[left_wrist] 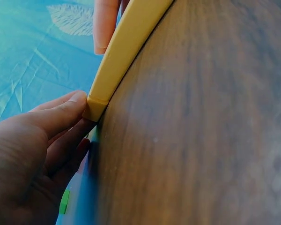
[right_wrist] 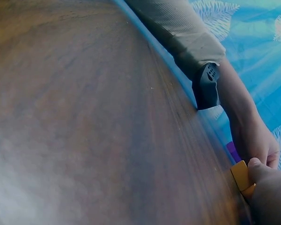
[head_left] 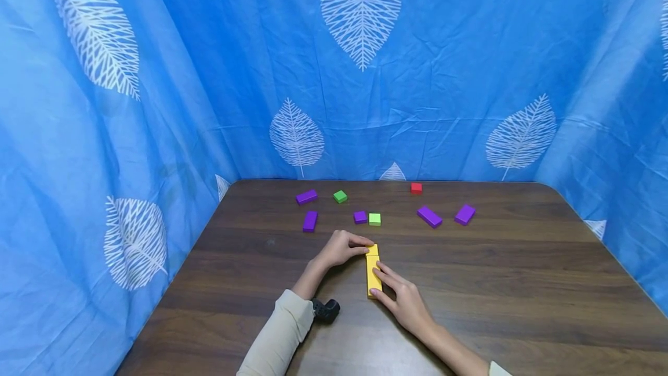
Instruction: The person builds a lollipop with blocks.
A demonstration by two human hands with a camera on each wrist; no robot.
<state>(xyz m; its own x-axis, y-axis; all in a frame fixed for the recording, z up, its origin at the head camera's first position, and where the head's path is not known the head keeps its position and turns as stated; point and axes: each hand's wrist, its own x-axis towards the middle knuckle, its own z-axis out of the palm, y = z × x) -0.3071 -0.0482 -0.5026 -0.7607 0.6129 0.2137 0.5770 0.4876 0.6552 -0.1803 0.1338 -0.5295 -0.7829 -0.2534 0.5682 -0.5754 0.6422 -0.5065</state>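
Two yellow blocks lie end to end on the dark wooden table (head_left: 235,283), a short block (head_left: 373,249) at the far end and a longer block (head_left: 373,277) nearer me. With thumb and fingertips my left hand (head_left: 339,249) pinches the short one. My right hand (head_left: 406,302) grips the longer one, its thumb near the close end and its fingers along the right side. In the left wrist view only a thin seam shows where the yellow blocks meet. The right wrist view has the right thumb (right_wrist: 264,174) on the longer block, with the left hand just beyond.
Beyond the hands lie several purple blocks (head_left: 310,221), a dark green block (head_left: 340,196), a light green block (head_left: 374,219) and a red block (head_left: 416,188) near the back edge. A black camera (head_left: 326,311) sits on the left wrist. Blue leaf-print curtains (head_left: 449,74) hang behind the table.
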